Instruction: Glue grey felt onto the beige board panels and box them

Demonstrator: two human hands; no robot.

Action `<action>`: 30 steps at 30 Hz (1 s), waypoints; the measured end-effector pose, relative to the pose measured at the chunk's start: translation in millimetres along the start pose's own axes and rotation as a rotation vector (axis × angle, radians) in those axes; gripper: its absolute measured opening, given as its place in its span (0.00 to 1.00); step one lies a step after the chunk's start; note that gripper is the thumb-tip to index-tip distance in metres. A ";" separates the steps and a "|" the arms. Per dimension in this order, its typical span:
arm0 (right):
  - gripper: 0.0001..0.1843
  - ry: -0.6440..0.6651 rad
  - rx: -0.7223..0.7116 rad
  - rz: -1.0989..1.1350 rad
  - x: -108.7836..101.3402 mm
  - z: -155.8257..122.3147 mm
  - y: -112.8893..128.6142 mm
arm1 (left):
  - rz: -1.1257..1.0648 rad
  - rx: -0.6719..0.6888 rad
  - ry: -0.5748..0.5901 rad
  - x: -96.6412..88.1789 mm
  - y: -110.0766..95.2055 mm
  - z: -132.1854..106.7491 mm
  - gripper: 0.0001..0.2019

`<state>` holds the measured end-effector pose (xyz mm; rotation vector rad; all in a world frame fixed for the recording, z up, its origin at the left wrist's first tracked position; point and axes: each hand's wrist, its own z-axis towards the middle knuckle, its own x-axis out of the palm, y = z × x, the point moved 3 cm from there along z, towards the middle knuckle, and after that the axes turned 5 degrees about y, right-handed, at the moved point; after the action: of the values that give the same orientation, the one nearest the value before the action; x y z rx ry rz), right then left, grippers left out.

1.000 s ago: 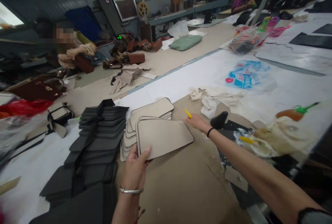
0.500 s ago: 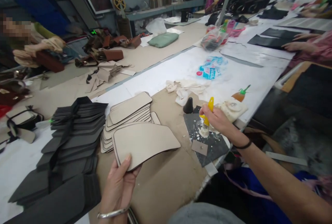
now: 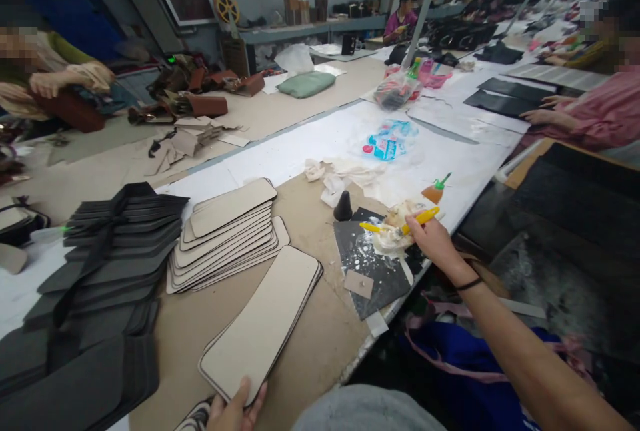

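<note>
My left hand shows only at the bottom edge, thumb and fingers pinching the near end of a long beige panel with a dark rim, held low over the brown board. My right hand reaches out to the table's right edge and is closed on a yellow-handled brush, whose tip rests in a glue-smeared white dish. Beside it lies a dark glue-spattered sheet. A stack of beige panels sits behind the held one.
Stacks of dark grey panels fill the left. A black cone, white rags, an orange bottle with green cap and a second yellow tool lie near the dish. Other people work at left and right.
My left hand has drawn the beige panel nearer and lower. My right hand has shifted the yellow brush from the dark sheet to the white dish. The view has swung right.
</note>
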<state>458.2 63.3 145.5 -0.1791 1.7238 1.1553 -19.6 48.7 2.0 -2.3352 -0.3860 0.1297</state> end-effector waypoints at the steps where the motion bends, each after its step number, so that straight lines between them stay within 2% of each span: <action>1: 0.17 0.003 -0.002 -0.015 2.3 1.1 -0.3 | 0.020 0.002 0.001 1.3 2.1 0.6 0.14; 4: 0.15 0.058 -0.048 -0.036 11.1 6.0 0.1 | 0.060 0.007 0.027 6.0 1.9 -1.1 0.15; 7: 0.14 0.108 -0.162 -0.044 18.6 12.6 0.9 | 0.082 0.004 0.051 10.8 -6.9 -7.2 0.13; 13: 0.12 0.268 -0.317 -0.100 29.7 21.3 0.3 | 0.064 -0.142 0.084 17.9 -24.1 -11.4 0.14; 16: 0.11 0.334 -0.367 -0.148 31.4 21.4 1.9 | 0.046 -0.165 0.056 19.3 -19.5 -8.2 0.12; 19: 0.10 0.356 -0.482 -0.181 30.1 16.9 6.6 | 0.066 -0.080 -0.013 19.5 -10.6 -5.7 0.10; 22: 0.08 0.407 -0.642 -0.246 31.2 5.5 12.3 | 0.245 0.035 -0.081 19.3 -7.8 -7.3 0.08; 25: 0.09 0.454 -0.747 -0.291 33.7 -7.5 15.2 | 0.581 0.068 -0.084 21.5 -14.0 -12.9 0.09; 27: 0.11 0.421 -0.754 -0.266 32.9 -10.8 14.8 | 0.742 0.072 -0.086 23.7 -19.9 -16.9 0.10; 30: 0.16 0.204 -0.616 -0.186 25.1 -3.7 7.3 | 0.845 0.100 -0.135 25.7 -24.8 -20.0 0.15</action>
<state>439.5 73.8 130.2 -0.8394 1.4323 1.5346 3.0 60.0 34.3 -2.2465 0.5547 0.6908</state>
